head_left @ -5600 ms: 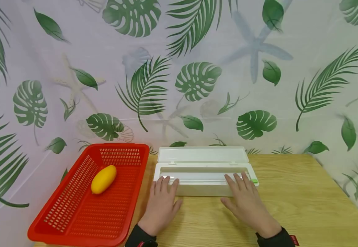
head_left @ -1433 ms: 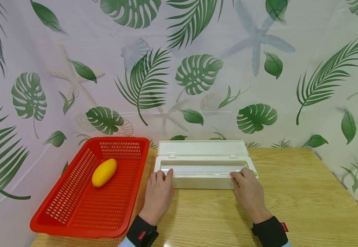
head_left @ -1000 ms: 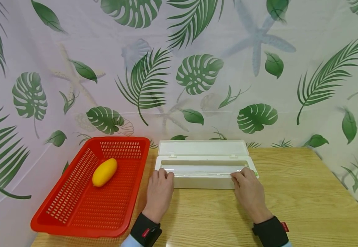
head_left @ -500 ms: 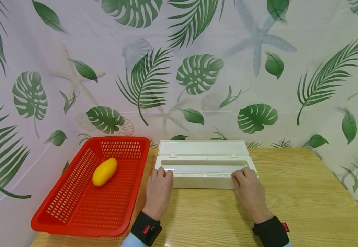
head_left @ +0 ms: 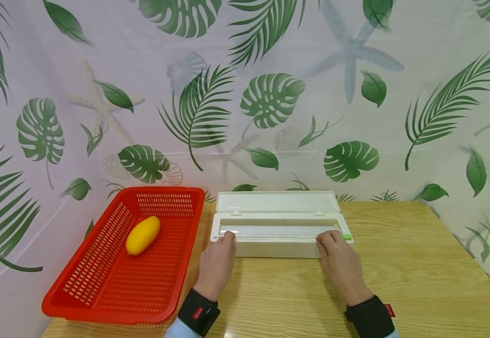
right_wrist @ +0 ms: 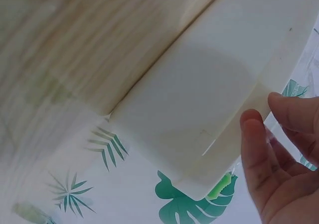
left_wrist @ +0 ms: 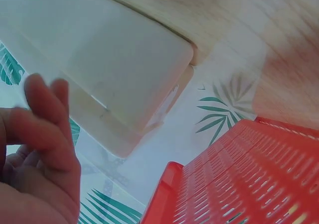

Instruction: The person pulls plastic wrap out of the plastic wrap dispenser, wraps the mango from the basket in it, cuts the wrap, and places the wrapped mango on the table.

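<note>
A white cling film dispenser (head_left: 278,249) sits on the table with its lid (head_left: 276,202) raised at the back. Inside it lies a pale roll of cling film (head_left: 274,230). My left hand (head_left: 217,263) is at the left end of the front rim, fingers bent and fingertips together on the film's edge. At the right end my right hand (head_left: 341,263) pinches the film between thumb and forefinger. The clear film barely shows between the fingers in the wrist views. A green slider (head_left: 346,237) is just beyond the right fingertips.
A red plastic basket (head_left: 181,291) stands left of the dispenser, close to my left forearm. In it lies a yellow oval fruit (head_left: 143,235). A leaf-patterned sheet (head_left: 287,155) hangs behind the wooden table (head_left: 405,272).
Both hands lay with spread fingers over the front rim earlier; now their fingers are bent at the film. In the last half second the left fingers have shifted slightly and the green slider shows more.
</note>
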A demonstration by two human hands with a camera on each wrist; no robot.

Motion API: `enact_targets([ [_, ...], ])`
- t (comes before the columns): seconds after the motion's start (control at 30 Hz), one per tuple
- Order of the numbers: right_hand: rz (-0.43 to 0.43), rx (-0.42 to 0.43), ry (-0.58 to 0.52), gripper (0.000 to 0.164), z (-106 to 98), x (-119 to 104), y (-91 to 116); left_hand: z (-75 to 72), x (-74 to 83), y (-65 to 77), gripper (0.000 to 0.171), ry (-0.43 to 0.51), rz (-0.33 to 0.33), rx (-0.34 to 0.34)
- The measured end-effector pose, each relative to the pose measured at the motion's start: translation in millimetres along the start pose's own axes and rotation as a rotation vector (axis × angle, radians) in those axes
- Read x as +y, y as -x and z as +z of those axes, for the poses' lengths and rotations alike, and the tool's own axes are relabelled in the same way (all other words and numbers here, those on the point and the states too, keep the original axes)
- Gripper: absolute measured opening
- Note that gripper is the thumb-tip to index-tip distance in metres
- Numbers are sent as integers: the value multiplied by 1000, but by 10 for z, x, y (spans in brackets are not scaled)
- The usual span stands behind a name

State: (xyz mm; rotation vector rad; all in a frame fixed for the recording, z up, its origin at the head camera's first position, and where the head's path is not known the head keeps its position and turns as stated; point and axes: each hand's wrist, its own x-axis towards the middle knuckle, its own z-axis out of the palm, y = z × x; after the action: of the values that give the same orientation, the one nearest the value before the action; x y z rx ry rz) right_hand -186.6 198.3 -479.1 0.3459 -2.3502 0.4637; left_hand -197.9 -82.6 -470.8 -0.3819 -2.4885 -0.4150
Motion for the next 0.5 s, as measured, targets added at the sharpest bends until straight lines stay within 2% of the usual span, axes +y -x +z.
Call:
enact_targets([
  [0.27, -23, 41, -27, 16, -14, -16, -15, -1, -11, -2, 9, 122, -7, 25],
  [0.5, -37, 76, -48, 19, -18, -4, -23, -6, -27, 3, 5, 161, 8, 61],
])
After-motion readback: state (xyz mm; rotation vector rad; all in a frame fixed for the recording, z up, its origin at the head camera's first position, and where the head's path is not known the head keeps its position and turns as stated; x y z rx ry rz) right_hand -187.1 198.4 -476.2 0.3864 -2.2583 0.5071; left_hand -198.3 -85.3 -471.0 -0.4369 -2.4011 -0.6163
